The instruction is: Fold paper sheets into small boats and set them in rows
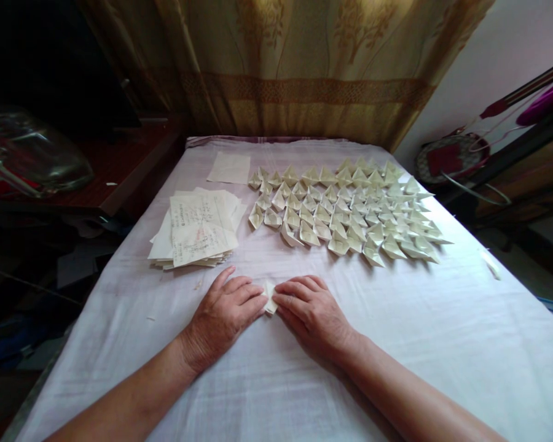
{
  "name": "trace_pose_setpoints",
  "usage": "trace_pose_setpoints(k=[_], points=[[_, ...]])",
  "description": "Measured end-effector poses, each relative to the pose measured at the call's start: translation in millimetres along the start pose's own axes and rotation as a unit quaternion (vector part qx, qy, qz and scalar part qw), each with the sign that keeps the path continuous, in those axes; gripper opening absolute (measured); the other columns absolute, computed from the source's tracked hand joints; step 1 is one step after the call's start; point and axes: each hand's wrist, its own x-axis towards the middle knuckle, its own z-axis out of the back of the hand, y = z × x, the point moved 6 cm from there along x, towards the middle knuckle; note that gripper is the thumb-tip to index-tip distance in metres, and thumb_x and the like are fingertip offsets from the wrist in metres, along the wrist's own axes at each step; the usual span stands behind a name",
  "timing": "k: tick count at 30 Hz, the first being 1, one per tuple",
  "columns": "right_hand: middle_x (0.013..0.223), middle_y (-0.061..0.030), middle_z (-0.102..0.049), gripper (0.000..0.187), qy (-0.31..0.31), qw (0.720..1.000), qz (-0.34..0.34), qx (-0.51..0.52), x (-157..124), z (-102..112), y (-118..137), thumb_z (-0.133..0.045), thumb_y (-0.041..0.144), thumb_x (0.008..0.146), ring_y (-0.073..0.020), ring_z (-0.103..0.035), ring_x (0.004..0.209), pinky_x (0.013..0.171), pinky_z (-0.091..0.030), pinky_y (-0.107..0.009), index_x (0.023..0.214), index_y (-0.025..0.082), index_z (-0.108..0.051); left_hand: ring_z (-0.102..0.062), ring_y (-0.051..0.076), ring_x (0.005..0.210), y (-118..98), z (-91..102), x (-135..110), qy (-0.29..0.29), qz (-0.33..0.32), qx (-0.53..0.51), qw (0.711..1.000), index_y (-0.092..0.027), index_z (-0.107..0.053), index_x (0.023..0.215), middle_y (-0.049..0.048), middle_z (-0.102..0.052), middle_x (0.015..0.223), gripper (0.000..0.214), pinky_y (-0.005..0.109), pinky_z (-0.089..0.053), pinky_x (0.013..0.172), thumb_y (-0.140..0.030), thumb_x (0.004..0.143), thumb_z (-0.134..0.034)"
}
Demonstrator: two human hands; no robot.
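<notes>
A small folded piece of white paper (pixel 270 301) lies on the cloth-covered table between my two hands. My left hand (pixel 228 307) presses its left side with the fingertips, thumb side toward me. From the right, my right hand (pixel 313 310) holds the other side, its fingers bent together over the edge. Much of the paper is hidden under the fingers. Beyond my hands, rows of folded paper boats (pixel 322 212) stand close together. A stack of paper sheets (pixel 203 227), the top one with handwriting, sits beyond my left hand.
A single blank sheet (pixel 230 167) lies behind the stack. The white tablecloth (pixel 424 344) reaches toward a patterned curtain (pixel 295 86) at the back. At left, a glass jar (pixel 37 153) lies on a dark red desk (pixel 138 169). A patterned bag (pixel 451 156) is at right.
</notes>
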Motion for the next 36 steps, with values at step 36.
trace_pose_setpoints(k=[36], points=[[0.083, -0.0044, -0.064, 0.020, 0.010, 0.986, -0.151, -0.065, 13, -8, -19, -0.059, 0.027, 0.092, -0.0199, -0.052, 0.079, 0.074, -0.033, -0.034, 0.074, 0.021, -0.060, -0.057, 0.019, 0.084, 10, -8.9, -2, 0.041, 0.078, -0.025, 0.996, -0.024, -0.065, 0.112, 0.0017, -0.068, 0.089, 0.022, 0.034, -0.045, 0.078, -0.015, 0.094, -0.056]])
